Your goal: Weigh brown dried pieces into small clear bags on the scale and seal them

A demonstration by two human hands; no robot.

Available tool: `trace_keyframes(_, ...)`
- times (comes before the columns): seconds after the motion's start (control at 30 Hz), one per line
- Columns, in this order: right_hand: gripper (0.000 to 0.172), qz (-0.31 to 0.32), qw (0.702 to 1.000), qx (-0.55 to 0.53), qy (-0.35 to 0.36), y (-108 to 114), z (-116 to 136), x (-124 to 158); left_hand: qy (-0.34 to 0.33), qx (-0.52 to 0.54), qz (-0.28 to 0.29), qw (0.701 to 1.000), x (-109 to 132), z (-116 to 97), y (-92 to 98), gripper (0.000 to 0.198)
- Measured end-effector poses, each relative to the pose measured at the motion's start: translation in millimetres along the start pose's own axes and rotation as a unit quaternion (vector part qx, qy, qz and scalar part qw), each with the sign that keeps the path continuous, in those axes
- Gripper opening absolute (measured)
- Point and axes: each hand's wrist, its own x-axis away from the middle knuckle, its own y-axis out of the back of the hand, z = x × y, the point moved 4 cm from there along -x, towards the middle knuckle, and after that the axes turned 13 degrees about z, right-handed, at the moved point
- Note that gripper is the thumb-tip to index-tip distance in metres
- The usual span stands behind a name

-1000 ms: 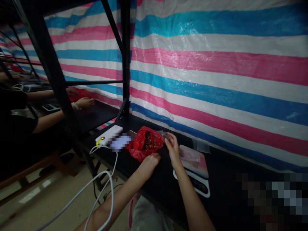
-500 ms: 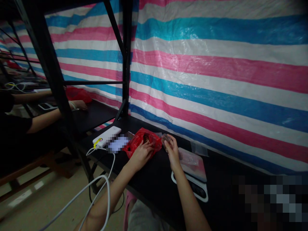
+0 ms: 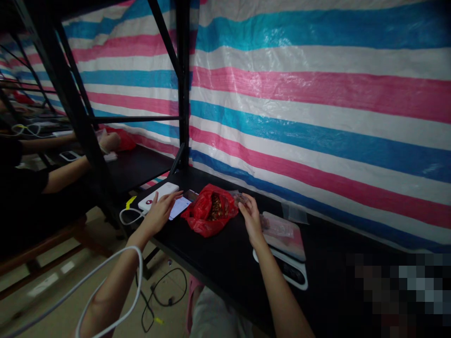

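Note:
A red plastic bag (image 3: 200, 220) lies open on the black table, with many small brown pieces (image 3: 218, 208) inside it. To its left, my left hand (image 3: 161, 211) is over the white power bank (image 3: 167, 189) and the edge of a lit phone (image 3: 179, 206), fingers extended and holding nothing. Just right of the bag, my right hand (image 3: 251, 213) pinches a small clear plastic bag (image 3: 239, 198). A white scale (image 3: 299, 278) with a flat plate stands right of my right wrist, and a clear bag (image 3: 282, 228) lies on the plate.
Another clear bag (image 3: 295, 212) lies behind the scale. White cable loops hang across my left forearm. Black shelf posts (image 3: 183, 94) rise at the table's left end. Beyond them, a person's arms (image 3: 70, 173) are at a neighbouring table with a red bag. Striped sheeting hangs behind.
My left hand has come out of the red bag and moved left to the phone and power bank, uncovering the brown pieces. My right hand keeps its hold on the clear bag.

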Motion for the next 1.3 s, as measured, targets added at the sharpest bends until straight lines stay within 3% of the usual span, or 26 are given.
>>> trace_keyframes(0.47, 0.044, -0.004, 1.0, -0.024, 0.002, 3, 1, 1, 0.045, -0.047, 0.004, 0.998, 4, 7, -12.7, 0.04)
trace_keyframes(0.6, 0.044, -0.01, 0.999, -0.031, 0.0, 3, 4, 0, 0.045, -0.017, -0.02, 0.999, 3, 7, -10.0, 0.04)
trace_keyframes(0.73, 0.045, -0.012, 0.999, -0.035, 0.004, 3, 4, 0, 0.032, 0.029, -0.075, 0.996, 2, -1, -0.4, 0.039)
trace_keyframes(0.97, 0.043, -0.011, 0.999, -0.038, 0.009, 5, 5, 1, -0.002, 0.132, -0.265, 0.955, 15, -19, 21.0, 0.023)
trace_keyframes(1.13, 0.042, -0.015, 0.999, -0.032, 0.009, 3, 12, 2, -0.046, 0.164, -0.308, 0.936, 15, -50, 12.2, 0.01)
trace_keyframes(1.2, 0.042, -0.017, 0.999, -0.025, 0.022, 4, 18, 2, -0.068, 0.186, -0.307, 0.931, 10, -75, 3.5, 0.009)
trace_keyframes(1.3, 0.043, -0.045, 0.998, 0.006, 0.049, 18, 30, 3, -0.145, 0.216, -0.256, 0.931, -5, -130, -12.0, 0.01)
